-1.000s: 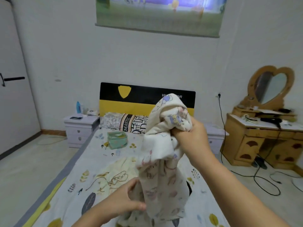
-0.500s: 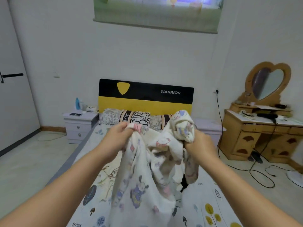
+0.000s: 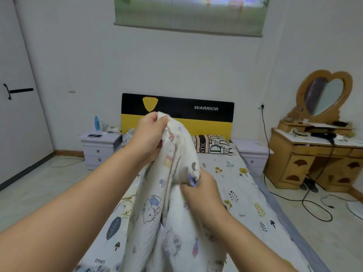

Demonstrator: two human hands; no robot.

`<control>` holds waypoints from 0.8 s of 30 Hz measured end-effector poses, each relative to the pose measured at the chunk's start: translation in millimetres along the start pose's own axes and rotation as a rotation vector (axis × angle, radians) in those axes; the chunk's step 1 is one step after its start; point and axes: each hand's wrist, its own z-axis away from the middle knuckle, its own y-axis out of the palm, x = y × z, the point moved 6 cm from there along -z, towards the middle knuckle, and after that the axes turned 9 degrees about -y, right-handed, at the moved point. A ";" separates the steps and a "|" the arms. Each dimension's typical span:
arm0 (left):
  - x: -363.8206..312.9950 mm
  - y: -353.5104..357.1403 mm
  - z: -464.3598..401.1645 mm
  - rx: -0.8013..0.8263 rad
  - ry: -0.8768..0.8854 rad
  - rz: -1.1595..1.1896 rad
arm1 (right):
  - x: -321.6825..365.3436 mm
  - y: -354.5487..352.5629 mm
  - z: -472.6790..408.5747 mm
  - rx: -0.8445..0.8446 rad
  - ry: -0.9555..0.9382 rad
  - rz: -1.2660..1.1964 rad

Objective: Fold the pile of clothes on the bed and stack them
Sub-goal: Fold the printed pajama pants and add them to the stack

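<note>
A white garment with cartoon prints [image 3: 172,218] hangs in front of me over the bed [image 3: 241,195]. My left hand [image 3: 150,132] grips its top edge, raised in front of the headboard. My right hand [image 3: 198,190] is lower and closer to me, and it grips a bunched part of the same garment. The cloth drapes down between my arms and out of the bottom of the view. It hides most of the bed's middle, so any other clothes lying there cannot be seen.
A patterned pillow [image 3: 213,144] lies at the black and yellow headboard [image 3: 206,114]. White nightstands stand at the left [image 3: 100,148] and right [image 3: 253,156]. A wooden dresser with a heart mirror [image 3: 314,154] is at the right, with black cables [image 3: 306,203] on the floor.
My left hand rose from low near the bed to the garment's top edge and lifted it. My right hand dropped lower while still gripping the cloth, which has opened out lengthwise.
</note>
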 end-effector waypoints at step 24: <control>43.9 -22.3 77.7 0.071 0.146 -0.292 | 0.3 -44.7 -60.2 -0.065 0.190 0.269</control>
